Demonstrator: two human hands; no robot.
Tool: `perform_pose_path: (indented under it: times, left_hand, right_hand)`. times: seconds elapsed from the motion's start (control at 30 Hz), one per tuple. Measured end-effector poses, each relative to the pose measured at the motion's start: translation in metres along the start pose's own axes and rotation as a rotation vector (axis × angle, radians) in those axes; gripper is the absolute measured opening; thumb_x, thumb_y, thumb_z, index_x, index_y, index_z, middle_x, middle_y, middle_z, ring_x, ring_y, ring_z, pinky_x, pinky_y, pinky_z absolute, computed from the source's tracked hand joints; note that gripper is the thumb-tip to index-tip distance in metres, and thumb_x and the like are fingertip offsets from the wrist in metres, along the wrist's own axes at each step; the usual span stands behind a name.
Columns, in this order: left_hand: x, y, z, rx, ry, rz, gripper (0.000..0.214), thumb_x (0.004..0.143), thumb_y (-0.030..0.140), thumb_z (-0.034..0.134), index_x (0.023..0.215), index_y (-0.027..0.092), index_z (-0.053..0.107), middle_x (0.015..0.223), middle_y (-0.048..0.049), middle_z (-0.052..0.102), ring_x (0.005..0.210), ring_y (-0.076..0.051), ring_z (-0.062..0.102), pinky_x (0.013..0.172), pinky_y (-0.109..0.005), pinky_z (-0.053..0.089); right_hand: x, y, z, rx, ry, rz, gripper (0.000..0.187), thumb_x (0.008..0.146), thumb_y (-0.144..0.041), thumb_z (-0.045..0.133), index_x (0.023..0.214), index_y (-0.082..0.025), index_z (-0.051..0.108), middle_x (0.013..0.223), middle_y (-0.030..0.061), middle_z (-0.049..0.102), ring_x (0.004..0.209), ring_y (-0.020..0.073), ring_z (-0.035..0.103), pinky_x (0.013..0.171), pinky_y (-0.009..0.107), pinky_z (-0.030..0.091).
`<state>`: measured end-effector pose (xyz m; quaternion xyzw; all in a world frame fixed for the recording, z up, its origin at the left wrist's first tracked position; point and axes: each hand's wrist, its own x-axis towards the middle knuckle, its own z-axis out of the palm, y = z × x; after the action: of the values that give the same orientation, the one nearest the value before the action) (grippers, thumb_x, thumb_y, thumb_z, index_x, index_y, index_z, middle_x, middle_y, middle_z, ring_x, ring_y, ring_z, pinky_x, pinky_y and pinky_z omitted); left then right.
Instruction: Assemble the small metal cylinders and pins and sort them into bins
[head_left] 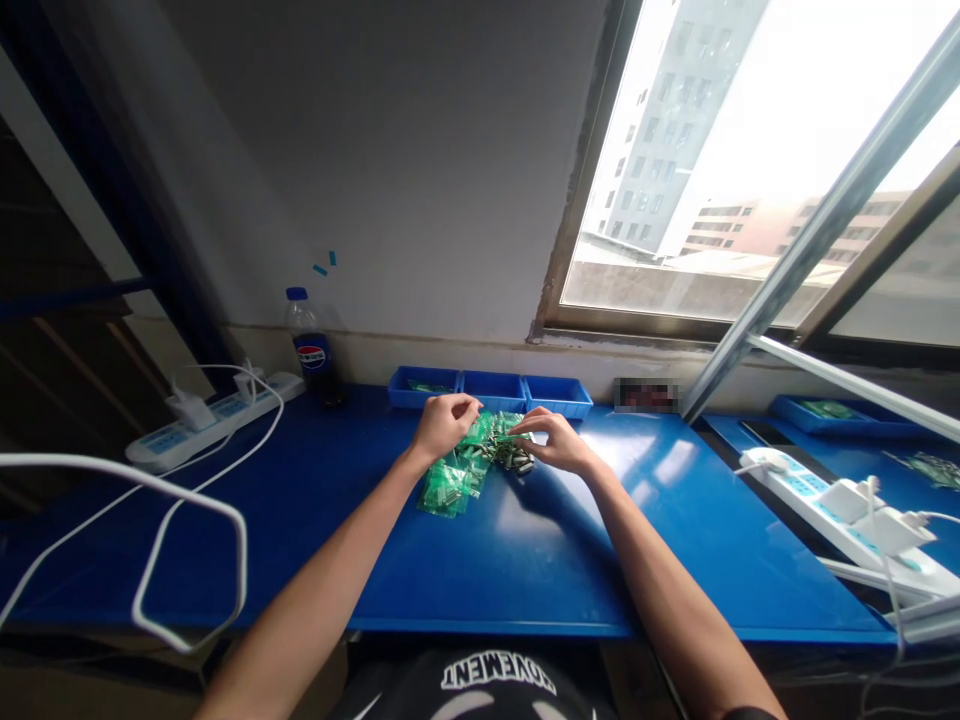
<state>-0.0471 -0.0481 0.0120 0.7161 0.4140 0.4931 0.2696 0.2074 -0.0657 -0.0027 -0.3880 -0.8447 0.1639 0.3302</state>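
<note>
My left hand is closed in a pinch at the left edge of a heap of small green plastic bags. What its fingertips hold, if anything, is too small to make out. On the heap's other side my right hand is closed, thumb and fingers together on a green plastic bag. Small metal parts show through the bags nearest me. Loose metal cylinders lie in a pile below my right fingers. Part of the heap is hidden behind my hands.
Behind the heap stand three joined blue bins, the left one holding some green pieces. A cola bottle and a power strip are at the left, with a looping white cable. Another power strip lies right, beside a metal frame.
</note>
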Motion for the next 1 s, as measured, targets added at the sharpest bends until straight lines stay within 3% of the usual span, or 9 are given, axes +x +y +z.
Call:
perform_pose_path:
  times: [0.1,0.23,0.37,0.57,0.67,0.8,0.93,1.0]
  left_hand:
    - [-0.001,0.002,0.0,-0.009,-0.007,0.001,0.027,0.09,0.042,0.064,0.085,0.021,0.081,0.08,-0.0062,0.079,0.075,-0.022,0.075,0.071,-0.03,0.057]
    - [-0.002,0.008,0.003,-0.06,-0.083,-0.009,0.029,0.087,0.046,0.07,0.092,0.02,0.081,0.09,-0.0071,0.08,0.083,-0.023,0.075,0.075,-0.029,0.057]
    - [-0.004,0.012,0.007,-0.147,-0.223,-0.073,0.034,0.08,0.049,0.077,0.09,0.017,0.08,0.091,-0.0091,0.08,0.082,-0.023,0.075,0.071,-0.028,0.056]
    - [-0.006,0.014,0.01,-0.287,-0.305,-0.124,0.037,0.083,0.049,0.075,0.076,0.012,0.076,0.079,-0.009,0.076,0.071,-0.018,0.069,0.066,-0.026,0.051]
    - [-0.004,0.013,0.008,-0.342,-0.252,-0.178,0.036,0.081,0.048,0.077,0.074,0.013,0.075,0.075,-0.0085,0.075,0.068,-0.017,0.067,0.064,-0.026,0.05]
    - [0.005,-0.002,0.002,-0.461,-0.058,-0.322,0.034,0.078,0.046,0.081,0.077,0.013,0.076,0.081,-0.0096,0.077,0.074,-0.018,0.07,0.066,-0.025,0.051]
    - [0.015,-0.024,-0.007,-0.706,0.243,-0.503,0.03,0.076,0.041,0.084,0.086,0.013,0.075,0.09,-0.0088,0.078,0.075,-0.013,0.071,0.062,-0.02,0.05]
    - [0.018,-0.033,-0.011,-0.829,0.307,-0.571,0.029,0.079,0.036,0.083,0.095,0.013,0.075,0.096,-0.0099,0.078,0.078,-0.013,0.072,0.062,-0.018,0.05]
  right_hand:
    - [0.003,0.002,0.002,0.069,0.179,0.029,0.022,0.091,-0.043,0.069,0.096,-0.028,0.083,0.098,0.0079,0.079,0.096,0.0285,0.069,0.09,0.046,0.054]
    - [0.008,-0.006,0.005,0.368,0.358,0.205,0.034,0.086,-0.053,0.073,0.098,-0.023,0.081,0.093,0.0074,0.079,0.082,0.0239,0.07,0.076,0.039,0.056]
    - [0.012,-0.018,0.009,0.622,0.37,0.304,0.044,0.077,-0.057,0.08,0.098,-0.019,0.08,0.081,0.0048,0.076,0.064,0.0175,0.064,0.061,0.032,0.053]
    - [0.014,-0.022,0.018,0.772,0.354,0.365,0.043,0.075,-0.057,0.082,0.097,-0.02,0.08,0.082,0.0049,0.076,0.064,0.0174,0.064,0.062,0.031,0.053]
    - [0.014,-0.014,0.019,0.737,0.4,0.388,0.044,0.082,-0.061,0.075,0.099,-0.021,0.078,0.085,0.0058,0.077,0.07,0.0202,0.068,0.067,0.033,0.055]
    - [0.011,0.0,0.018,0.335,0.486,0.35,0.037,0.088,-0.054,0.069,0.106,-0.022,0.076,0.095,0.0075,0.077,0.088,0.0251,0.072,0.08,0.038,0.055]
    - [0.004,0.014,0.022,-0.052,0.365,0.304,0.037,0.088,-0.046,0.068,0.119,-0.024,0.072,0.113,0.0091,0.076,0.107,0.0299,0.069,0.095,0.045,0.052]
    - [0.002,0.018,0.025,-0.153,0.294,0.3,0.042,0.087,-0.048,0.07,0.122,-0.025,0.072,0.118,0.0102,0.075,0.116,0.0324,0.065,0.1,0.047,0.049]
